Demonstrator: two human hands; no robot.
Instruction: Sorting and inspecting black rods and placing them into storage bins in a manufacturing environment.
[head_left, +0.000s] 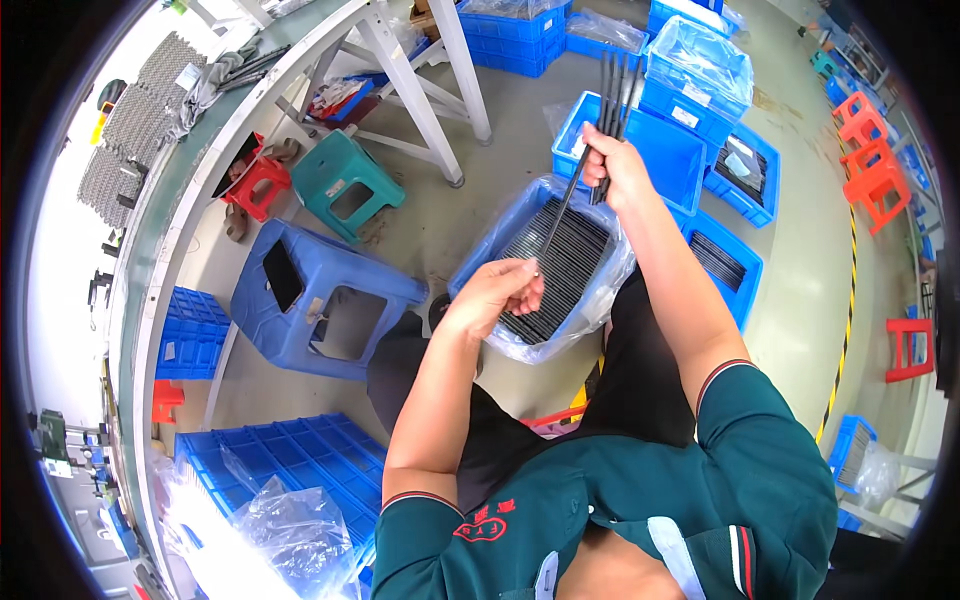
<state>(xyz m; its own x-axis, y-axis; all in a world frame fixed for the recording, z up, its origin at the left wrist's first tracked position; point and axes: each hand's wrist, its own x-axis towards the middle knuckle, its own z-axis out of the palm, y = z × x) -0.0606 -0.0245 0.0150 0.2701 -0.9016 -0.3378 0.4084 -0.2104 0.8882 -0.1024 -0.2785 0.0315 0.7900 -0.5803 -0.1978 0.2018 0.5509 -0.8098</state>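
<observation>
My right hand (618, 170) is closed round a bunch of thin black rods (612, 88), which stick up past my fingers. One rod (566, 208) slants down from this bunch to my left hand (497, 297). The left thumb and fingers are pinched together at its lower end, with the other fingers curled. Below both hands stands a blue bin (478, 262) lined with clear plastic. Many more black rods (570, 250) lie side by side in it.
A blue stool (330, 260) with a black phone (283, 275) on it stands left, near a green stool (345, 180). Blue crates (690, 100) are stacked ahead to the right. A long workbench (180, 200) runs along the left. Crates and plastic film (300, 540) lie lower left.
</observation>
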